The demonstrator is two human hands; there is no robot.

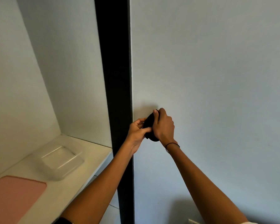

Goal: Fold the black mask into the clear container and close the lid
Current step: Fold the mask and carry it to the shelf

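Observation:
Both my hands hold the black mask (149, 121) up in front of the pale wall, bunched small between them. My left hand (138, 131) pinches its lower left side, thumb and fingers closed on the cloth. My right hand (163, 125) wraps over its top and right side, thumb pressed on the upper edge. Most of the mask is hidden by my fingers. The clear container (61, 162) sits open and empty on the white shelf (81, 172) at the lower left, well away from my hands. The pink lid (14, 198) lies flat on the shelf in front of the container.
A tall black vertical strip (116, 78) divides the shelf alcove on the left from the plain wall on the right. The shelf's front edge runs diagonally under my left forearm. A white object shows at the bottom edge (192, 221).

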